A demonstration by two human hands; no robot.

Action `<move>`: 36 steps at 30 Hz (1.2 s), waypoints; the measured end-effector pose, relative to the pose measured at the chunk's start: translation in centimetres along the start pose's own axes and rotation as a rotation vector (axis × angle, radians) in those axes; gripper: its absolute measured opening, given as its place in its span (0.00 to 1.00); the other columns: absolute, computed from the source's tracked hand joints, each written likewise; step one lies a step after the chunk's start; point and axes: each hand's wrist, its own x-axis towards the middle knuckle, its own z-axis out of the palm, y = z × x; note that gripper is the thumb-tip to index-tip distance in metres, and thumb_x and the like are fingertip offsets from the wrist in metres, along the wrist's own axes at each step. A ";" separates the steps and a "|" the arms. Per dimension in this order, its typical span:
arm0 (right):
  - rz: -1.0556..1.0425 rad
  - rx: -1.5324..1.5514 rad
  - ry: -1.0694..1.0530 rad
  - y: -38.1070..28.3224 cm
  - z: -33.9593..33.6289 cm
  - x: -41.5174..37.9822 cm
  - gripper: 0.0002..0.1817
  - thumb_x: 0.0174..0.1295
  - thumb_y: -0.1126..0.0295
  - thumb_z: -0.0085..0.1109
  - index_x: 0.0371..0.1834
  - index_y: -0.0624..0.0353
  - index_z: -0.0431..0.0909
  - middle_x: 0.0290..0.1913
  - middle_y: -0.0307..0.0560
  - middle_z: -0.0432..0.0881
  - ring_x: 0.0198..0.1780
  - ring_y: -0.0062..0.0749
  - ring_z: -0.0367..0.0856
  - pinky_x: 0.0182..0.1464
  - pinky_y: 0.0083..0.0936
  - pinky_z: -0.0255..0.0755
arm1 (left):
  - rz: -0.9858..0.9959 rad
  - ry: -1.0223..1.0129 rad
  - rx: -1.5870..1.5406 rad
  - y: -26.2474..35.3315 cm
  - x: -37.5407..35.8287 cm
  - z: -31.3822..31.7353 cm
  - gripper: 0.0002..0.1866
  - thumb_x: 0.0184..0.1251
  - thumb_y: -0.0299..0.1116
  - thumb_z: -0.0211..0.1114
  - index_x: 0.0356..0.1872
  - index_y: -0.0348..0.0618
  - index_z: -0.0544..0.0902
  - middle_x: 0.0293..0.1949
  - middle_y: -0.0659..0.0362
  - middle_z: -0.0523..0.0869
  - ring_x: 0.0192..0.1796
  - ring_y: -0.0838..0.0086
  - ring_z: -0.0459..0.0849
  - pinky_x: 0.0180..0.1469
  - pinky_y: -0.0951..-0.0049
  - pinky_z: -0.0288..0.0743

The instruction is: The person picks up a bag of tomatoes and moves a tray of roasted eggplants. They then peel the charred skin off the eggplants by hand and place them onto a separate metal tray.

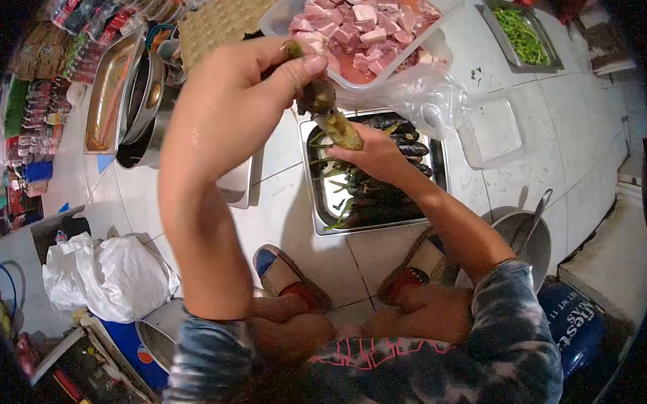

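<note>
My right hand (373, 153) grips the charred eggplant (343, 132) steady; my left hand (239, 97) pinches its stem end. Below both, the tray (330, 193) likely catches drips.

A charred eggplant (322, 104), its yellowish flesh partly bared, slants above a metal tray (329, 196) of dark eggplants (378, 210).

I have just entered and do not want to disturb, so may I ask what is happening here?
A person's left hand pinches the far end of what looks like a charred eggplant, while the right hand grips its paler near end. They hold it above a metal tray of similar dark pieces, some with green stems, on the tiled floor. Beyond the tray, cut meat fills much of a plastic tub.
</note>
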 end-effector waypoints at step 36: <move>0.691 -0.465 -0.236 8.6 -1.6 -5.4 0.17 0.52 0.56 0.47 0.29 0.61 0.72 0.28 0.53 0.75 0.33 0.43 0.74 0.36 0.31 0.66 | -0.455 0.365 0.219 -37.8 -8.5 1.8 0.13 0.54 0.36 0.52 0.38 0.43 0.77 0.30 0.50 0.79 0.34 0.65 0.79 0.36 0.73 0.69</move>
